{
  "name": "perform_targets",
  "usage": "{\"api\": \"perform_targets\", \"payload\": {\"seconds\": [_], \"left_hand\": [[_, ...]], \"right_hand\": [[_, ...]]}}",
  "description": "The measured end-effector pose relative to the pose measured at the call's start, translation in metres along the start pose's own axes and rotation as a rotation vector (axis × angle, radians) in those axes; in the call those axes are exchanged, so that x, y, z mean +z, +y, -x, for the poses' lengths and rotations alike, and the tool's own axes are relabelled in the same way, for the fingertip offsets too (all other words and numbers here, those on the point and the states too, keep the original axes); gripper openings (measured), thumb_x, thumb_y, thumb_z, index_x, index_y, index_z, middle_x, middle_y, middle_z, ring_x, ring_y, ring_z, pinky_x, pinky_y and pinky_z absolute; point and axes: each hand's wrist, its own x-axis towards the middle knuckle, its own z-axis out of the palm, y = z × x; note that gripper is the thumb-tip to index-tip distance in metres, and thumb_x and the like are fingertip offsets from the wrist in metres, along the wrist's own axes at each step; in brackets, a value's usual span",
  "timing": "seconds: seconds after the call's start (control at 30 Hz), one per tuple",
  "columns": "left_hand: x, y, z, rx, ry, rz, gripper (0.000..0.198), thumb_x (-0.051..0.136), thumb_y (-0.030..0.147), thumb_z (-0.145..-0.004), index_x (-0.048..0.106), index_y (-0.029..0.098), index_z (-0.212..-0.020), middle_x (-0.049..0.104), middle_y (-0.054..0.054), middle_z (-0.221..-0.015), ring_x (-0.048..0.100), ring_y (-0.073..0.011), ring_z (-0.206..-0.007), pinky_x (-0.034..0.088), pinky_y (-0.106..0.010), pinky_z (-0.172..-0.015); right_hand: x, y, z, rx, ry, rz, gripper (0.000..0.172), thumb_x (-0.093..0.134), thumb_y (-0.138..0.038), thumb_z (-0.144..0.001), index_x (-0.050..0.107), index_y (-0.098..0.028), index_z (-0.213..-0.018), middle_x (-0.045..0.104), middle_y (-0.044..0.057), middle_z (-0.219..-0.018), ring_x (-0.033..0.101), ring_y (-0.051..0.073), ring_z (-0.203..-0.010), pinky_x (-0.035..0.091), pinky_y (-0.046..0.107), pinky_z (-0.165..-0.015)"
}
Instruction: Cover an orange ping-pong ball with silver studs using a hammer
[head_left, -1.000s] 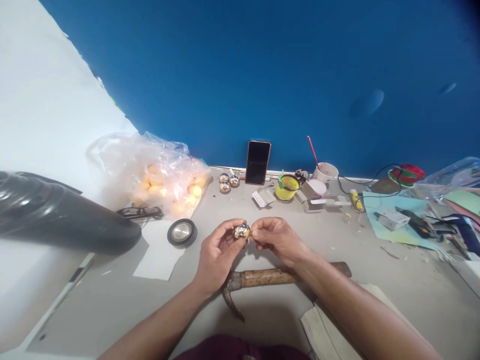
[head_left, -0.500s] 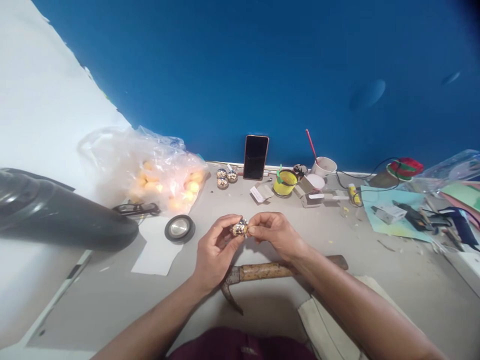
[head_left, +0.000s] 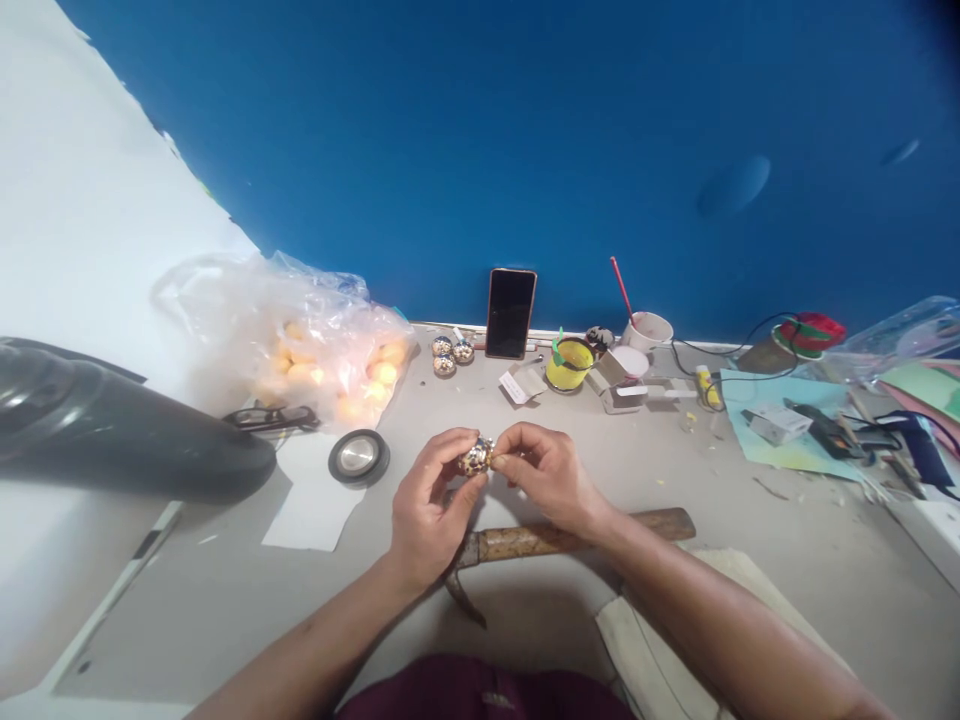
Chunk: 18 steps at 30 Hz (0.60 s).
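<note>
A small speckled ball [head_left: 475, 458], shiny with dark and gold patches, is held between the thumb and fingers of my left hand [head_left: 430, 510]. My right hand [head_left: 551, 477] pinches at the ball's right side; whatever lies between its fingertips is too small to make out. Beneath both hands a claw hammer [head_left: 529, 541] lies on the table, its metal head to the left and its wooden handle running right under my right wrist. Three similar speckled balls [head_left: 444, 364] rest together near the wall.
A phone [head_left: 511, 314] leans on the blue wall. Bags of yellow things [head_left: 300, 350] and a black-rimmed disc [head_left: 358, 456] are left. A yellow container [head_left: 568, 366], white cup [head_left: 649, 330] and small boxes stand right of the phone. Cloth [head_left: 675, 640] lies under my right forearm.
The ball has turned slightly in my left hand, and my right fingertips have shifted a little at its side. The view has moved very slightly.
</note>
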Motion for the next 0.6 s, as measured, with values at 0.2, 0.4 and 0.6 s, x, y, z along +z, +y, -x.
{"api": "perform_targets", "payload": {"seconds": [0.2, 0.4, 0.6], "left_hand": [[-0.001, -0.008, 0.003, 0.115, 0.015, -0.067, 0.037, 0.067, 0.009, -0.089, 0.066, 0.023, -0.123, 0.067, -0.013, -0.124, 0.064, -0.0247, -0.117, 0.058, -0.038, -0.095], [-0.001, -0.001, 0.000, 0.017, 0.018, 0.056, 0.033, 0.071, 0.011, -0.087, 0.070, 0.025, -0.117, 0.069, -0.010, -0.120, 0.066, -0.0225, -0.113, 0.058, -0.034, -0.093], [0.002, 0.005, -0.007, -0.457, -0.063, 0.463, 0.030, 0.082, 0.022, -0.079, 0.073, 0.020, -0.108, 0.075, -0.005, -0.099, 0.071, -0.0153, -0.076, 0.060, -0.028, -0.072]], "right_hand": [[0.008, 0.004, 0.002, 0.112, -0.022, -0.213, 0.018, 0.072, -0.034, -0.075, 0.064, -0.017, -0.074, 0.061, -0.002, -0.068, 0.052, 0.009, -0.054, 0.047, 0.021, -0.049], [0.004, 0.004, -0.001, 0.133, -0.071, -0.307, 0.026, 0.078, -0.037, -0.074, 0.063, -0.017, -0.075, 0.063, -0.001, -0.071, 0.057, 0.011, -0.059, 0.050, 0.020, -0.048], [-0.002, 0.006, -0.006, 0.165, -0.143, -0.300, 0.035, 0.081, -0.043, -0.074, 0.058, -0.018, -0.080, 0.068, 0.001, -0.067, 0.065, 0.014, -0.059, 0.047, 0.020, -0.048]]}}
